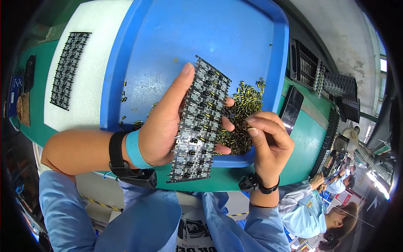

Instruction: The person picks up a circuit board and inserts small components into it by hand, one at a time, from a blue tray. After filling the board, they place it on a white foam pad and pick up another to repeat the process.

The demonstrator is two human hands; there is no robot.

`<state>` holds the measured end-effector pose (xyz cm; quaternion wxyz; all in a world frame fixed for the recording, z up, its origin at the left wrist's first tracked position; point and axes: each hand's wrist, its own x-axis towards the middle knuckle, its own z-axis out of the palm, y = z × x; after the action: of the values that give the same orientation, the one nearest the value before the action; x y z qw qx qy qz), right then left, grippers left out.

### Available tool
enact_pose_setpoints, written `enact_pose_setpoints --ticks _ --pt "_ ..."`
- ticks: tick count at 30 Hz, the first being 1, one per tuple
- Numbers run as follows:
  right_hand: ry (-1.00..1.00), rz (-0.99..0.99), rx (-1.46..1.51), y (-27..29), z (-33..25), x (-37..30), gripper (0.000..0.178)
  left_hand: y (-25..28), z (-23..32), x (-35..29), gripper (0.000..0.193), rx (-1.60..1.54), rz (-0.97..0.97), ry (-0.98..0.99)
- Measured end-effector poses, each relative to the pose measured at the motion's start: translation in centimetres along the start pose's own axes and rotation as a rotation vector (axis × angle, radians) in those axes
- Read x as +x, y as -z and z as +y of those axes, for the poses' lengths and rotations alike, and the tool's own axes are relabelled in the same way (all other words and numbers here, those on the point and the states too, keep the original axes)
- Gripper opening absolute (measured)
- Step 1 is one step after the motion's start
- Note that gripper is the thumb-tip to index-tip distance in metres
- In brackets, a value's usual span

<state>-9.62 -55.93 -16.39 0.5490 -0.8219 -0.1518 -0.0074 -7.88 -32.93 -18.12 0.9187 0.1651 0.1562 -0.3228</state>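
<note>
Left hand point(161, 126) grips a long black panel of small circuit boards point(200, 122) by its edges; looks light, stiff but snappable, so edges only. Right hand point(268, 140) pinches closed over the heap of tiny black-and-gold capacitors point(241, 113) in the blue plastic tray point(189, 33) on the green tabletop point(308, 143).

Two bare hands show: the left hand point(161, 126) and the right hand point(268, 140). Two populated circuit board panels: one panel point(200, 122) at the centre of the frame, a second panel point(69, 69) at upper left on one white foam sheet point(94, 50). One blue tray point(189, 33). One heap of small capacitors point(243, 113), too many to count. One co-worker point(323, 210) at lower right.
</note>
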Motion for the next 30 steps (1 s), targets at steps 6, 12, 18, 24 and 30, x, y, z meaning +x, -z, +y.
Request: enact_pose_setpoints --ticks 6,12,18,24,30 --pt "-0.153 0.043 0.181 -0.3 -0.2 -0.6 0.009 -0.1 0.0 0.0 0.064 0.001 0.006 0.007" --pt "-0.156 0.071 0.289 -1.5 -0.8 -1.0 0.008 0.2 -0.2 -0.1 0.063 0.044 0.004 0.015" --pt "0.05 -0.052 0.089 -1.3 -0.7 -0.8 0.017 0.4 -0.1 -0.2 0.068 0.062 -0.004 0.042" --pt "0.348 -0.14 -0.242 -2.6 -1.6 -1.5 0.028 0.7 -0.9 0.5 0.059 0.078 -0.077 -0.035" --pt "0.404 -0.144 -0.34 -3.2 -2.0 -1.3 0.028 0.6 -1.0 0.4 0.047 0.095 -0.13 -0.094"
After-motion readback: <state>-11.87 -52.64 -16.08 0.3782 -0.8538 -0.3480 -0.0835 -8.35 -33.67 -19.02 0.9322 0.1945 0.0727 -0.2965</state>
